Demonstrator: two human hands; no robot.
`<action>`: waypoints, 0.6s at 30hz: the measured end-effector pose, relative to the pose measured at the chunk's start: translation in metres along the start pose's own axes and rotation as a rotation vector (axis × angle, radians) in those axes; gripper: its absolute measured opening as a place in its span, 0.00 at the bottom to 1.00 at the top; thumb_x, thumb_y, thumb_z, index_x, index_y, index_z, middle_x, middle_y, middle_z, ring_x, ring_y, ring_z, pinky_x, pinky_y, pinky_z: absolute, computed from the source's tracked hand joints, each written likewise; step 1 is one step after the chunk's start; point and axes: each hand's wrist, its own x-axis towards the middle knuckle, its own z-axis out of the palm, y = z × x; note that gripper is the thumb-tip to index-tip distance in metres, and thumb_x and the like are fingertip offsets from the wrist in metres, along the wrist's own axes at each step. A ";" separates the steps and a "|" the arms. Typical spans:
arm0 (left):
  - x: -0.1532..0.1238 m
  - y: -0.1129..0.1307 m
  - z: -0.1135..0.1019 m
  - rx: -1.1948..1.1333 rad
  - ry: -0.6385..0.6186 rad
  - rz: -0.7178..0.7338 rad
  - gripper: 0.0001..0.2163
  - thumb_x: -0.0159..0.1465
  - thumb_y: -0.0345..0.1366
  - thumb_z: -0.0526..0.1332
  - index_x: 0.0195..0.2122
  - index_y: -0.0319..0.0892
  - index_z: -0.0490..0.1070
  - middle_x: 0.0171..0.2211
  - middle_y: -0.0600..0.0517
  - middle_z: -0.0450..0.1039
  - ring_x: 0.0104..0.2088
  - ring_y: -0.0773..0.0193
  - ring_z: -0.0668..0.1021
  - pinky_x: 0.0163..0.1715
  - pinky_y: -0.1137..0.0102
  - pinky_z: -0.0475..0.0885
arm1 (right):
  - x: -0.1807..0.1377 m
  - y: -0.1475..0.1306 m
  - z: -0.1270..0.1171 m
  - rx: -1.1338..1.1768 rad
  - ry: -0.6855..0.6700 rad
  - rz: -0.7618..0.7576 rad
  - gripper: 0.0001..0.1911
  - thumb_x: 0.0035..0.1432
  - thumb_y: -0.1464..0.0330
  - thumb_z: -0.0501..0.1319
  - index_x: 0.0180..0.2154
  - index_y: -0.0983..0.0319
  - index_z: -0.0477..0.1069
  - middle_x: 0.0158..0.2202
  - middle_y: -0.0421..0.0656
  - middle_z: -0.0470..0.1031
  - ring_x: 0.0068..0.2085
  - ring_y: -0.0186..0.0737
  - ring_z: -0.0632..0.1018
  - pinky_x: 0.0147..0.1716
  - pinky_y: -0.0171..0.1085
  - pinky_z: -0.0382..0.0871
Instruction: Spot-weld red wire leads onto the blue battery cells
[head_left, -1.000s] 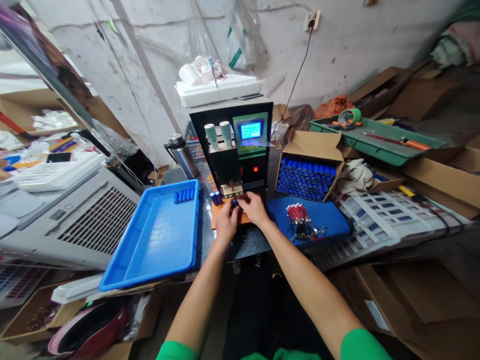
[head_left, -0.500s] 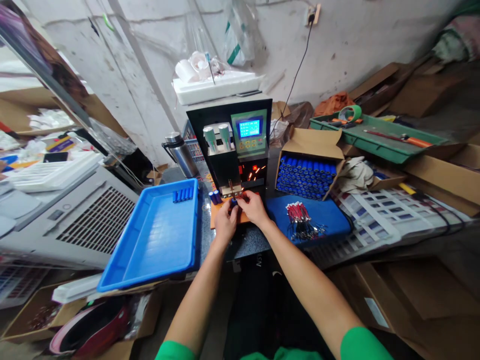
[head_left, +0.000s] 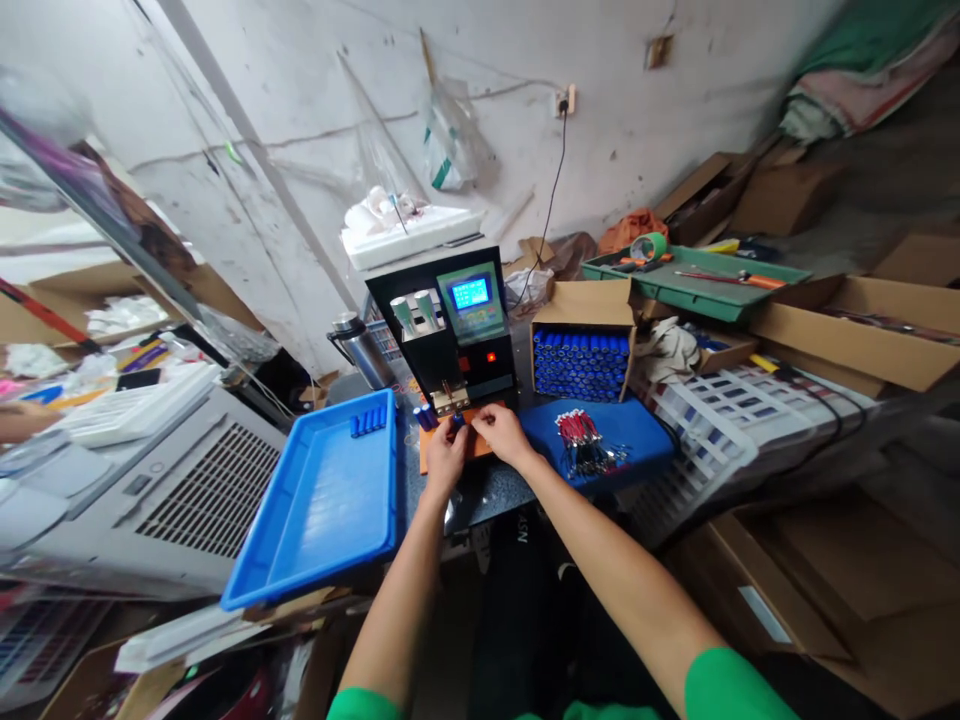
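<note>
**Battery cell pinched under the welder head**

Both hands meet at the spot welder (head_left: 450,330). The left hand (head_left: 445,456) and right hand (head_left: 501,436) close together on a small blue battery cell (head_left: 457,421), which sits at twelve o'clock from the knuckles, just below the electrode pins. Its long axis is too hidden to tell. The left fingertips lie nearer it.

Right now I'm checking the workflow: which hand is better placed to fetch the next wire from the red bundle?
Probably the right hand: the wire bundle lies on the blue pad just to its right, while the left hand is across the cell, nearer the tray.
</note>
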 end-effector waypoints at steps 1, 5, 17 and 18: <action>0.000 0.001 -0.001 0.008 0.005 0.005 0.14 0.61 0.44 0.59 0.40 0.39 0.75 0.33 0.49 0.77 0.34 0.62 0.78 0.37 0.68 0.72 | -0.006 -0.002 -0.005 0.009 0.009 -0.016 0.07 0.52 0.64 0.60 0.28 0.60 0.72 0.27 0.41 0.76 0.31 0.40 0.76 0.33 0.36 0.69; -0.001 0.009 -0.005 0.062 -0.004 0.001 0.12 0.60 0.42 0.60 0.37 0.39 0.74 0.27 0.53 0.74 0.26 0.66 0.74 0.28 0.72 0.68 | -0.032 -0.015 -0.035 0.034 0.045 -0.080 0.09 0.55 0.63 0.59 0.30 0.61 0.73 0.30 0.43 0.78 0.32 0.41 0.77 0.35 0.38 0.70; -0.010 0.045 0.020 0.145 0.005 0.296 0.16 0.65 0.41 0.60 0.51 0.42 0.71 0.44 0.47 0.79 0.39 0.61 0.82 0.43 0.66 0.77 | -0.017 0.044 -0.233 -0.080 0.798 -0.013 0.18 0.51 0.54 0.58 0.31 0.63 0.72 0.28 0.45 0.76 0.32 0.43 0.75 0.34 0.40 0.70; -0.004 0.052 0.029 0.152 -0.003 0.347 0.16 0.65 0.40 0.59 0.52 0.42 0.71 0.46 0.46 0.79 0.40 0.61 0.82 0.44 0.65 0.77 | -0.017 0.052 -0.242 -0.084 0.838 0.008 0.19 0.50 0.53 0.58 0.31 0.63 0.72 0.28 0.46 0.76 0.32 0.43 0.75 0.34 0.40 0.70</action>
